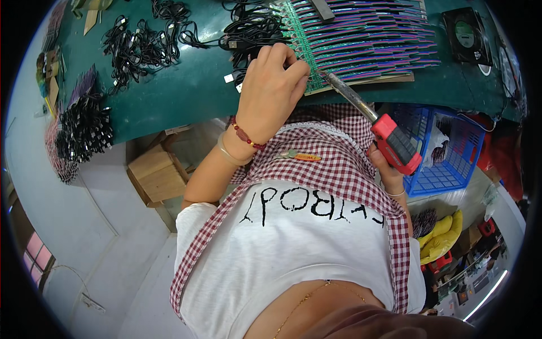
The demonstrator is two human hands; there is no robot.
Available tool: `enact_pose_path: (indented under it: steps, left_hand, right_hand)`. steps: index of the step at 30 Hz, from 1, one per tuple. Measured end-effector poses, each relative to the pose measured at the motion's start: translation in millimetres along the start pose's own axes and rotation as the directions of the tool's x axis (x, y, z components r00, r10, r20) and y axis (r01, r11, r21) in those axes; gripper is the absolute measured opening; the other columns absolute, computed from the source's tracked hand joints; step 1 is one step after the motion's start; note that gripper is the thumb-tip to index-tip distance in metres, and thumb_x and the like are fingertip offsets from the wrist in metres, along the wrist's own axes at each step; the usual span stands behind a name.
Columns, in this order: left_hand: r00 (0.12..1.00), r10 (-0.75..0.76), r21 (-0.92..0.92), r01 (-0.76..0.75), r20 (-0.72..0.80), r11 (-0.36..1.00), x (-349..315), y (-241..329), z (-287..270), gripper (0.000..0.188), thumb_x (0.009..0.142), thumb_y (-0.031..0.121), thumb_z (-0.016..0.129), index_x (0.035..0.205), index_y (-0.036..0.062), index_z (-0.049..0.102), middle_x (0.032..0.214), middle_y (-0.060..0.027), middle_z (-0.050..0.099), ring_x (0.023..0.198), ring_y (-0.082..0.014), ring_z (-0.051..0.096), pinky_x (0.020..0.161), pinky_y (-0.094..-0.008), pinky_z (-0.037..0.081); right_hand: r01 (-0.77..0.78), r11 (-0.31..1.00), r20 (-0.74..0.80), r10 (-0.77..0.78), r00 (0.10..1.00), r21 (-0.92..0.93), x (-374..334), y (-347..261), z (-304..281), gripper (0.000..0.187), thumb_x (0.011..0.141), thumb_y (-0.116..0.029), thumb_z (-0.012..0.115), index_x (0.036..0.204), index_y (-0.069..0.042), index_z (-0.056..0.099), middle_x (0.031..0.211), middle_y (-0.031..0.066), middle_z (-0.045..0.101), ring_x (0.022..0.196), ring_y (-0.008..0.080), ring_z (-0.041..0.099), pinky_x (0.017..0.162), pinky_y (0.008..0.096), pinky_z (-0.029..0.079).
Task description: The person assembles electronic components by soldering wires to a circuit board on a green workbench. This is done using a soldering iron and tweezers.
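My left hand (273, 76) is closed in a pinch at the left edge of a row of green circuit boards (307, 53); what its fingertips hold is hidden. Black USB cables (251, 37) lie just beyond it, and a silver plug (228, 78) pokes out beside the wrist. My right hand (388, 169) grips the red and black handle of a soldering gun (395, 144). The metal tip of that tool points up and left, close to the boards and my left fingers. Many thin pink, blue and black wires (372, 51) run rightward from the boards.
More black cables (141, 51) are heaped on the green table (186, 85), with a bundle (84, 127) hanging over its left edge. A black box-like item (467, 37) sits at the right. Below stand a blue crate (446, 169) and a cardboard box (155, 172).
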State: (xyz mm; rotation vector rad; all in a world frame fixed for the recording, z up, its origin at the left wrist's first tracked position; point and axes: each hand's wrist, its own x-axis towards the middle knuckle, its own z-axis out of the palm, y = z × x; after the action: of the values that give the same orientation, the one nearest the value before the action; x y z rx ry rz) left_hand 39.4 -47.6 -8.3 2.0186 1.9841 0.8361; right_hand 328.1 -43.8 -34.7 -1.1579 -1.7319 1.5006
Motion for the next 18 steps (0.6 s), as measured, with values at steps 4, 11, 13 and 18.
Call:
enact_pose_path:
  steps: [4,11,13,18]
  left_hand:
    - [1.0,-0.005,0.003,0.005,0.017,1.0,0.5,0.2,0.6,0.013,0.069,0.003,0.065,0.08,0.0053,0.059,0.085,-0.0078,0.049,0.08,-0.0253,0.049,0.067,-0.0344,0.043]
    - [1.0,-0.011,-0.025,0.011,0.006,1.0,0.1,0.3,2.8,0.014,0.069,0.001,0.065,0.081,0.0039,0.058,0.085,-0.0089,0.049,0.08,-0.0262,0.049,0.069,-0.0346,0.043]
    - [1.0,-0.012,-0.032,0.012,0.006,0.999,0.2,0.6,2.6,0.014,0.069,0.001,0.065,0.081,0.0037,0.058,0.085,-0.0091,0.049,0.079,-0.0263,0.049,0.069,-0.0347,0.043]
    - [1.0,-0.021,-0.033,0.022,0.014,0.999,0.4,0.5,2.4,0.014,0.069,0.001,0.064,0.081,0.0035,0.058,0.085,-0.009,0.048,0.079,-0.0263,0.049,0.07,-0.0344,0.043]
  right_hand:
    - [0.241,0.925,0.024,-0.245,0.969,-0.292,6.1,-1.9,4.3,0.021,0.068,-0.018,0.072,0.078,-0.005,0.06,0.07,0.0069,0.054,0.056,0.0208,0.054,0.049,0.0294,0.041]
    - [0.314,0.848,0.102,-0.3,0.948,-0.427,8.1,-8.9,2.8,0.017,0.065,-0.011,0.069,0.079,-0.004,0.06,0.071,0.0073,0.056,0.057,0.02,0.056,0.051,0.0297,0.042]
    - [0.203,0.94,0.022,-0.205,0.979,-0.274,0.9,-3.4,1.2,0.019,0.067,-0.012,0.07,0.081,-0.004,0.061,0.074,0.0084,0.059,0.06,0.0208,0.058,0.053,0.0294,0.045]
    - [0.071,0.983,-0.01,-0.073,0.997,-0.169,-10.1,10.3,-4.7,0.02,0.069,-0.015,0.071,0.082,-0.003,0.061,0.076,0.009,0.06,0.063,0.0215,0.06,0.056,0.0292,0.046]
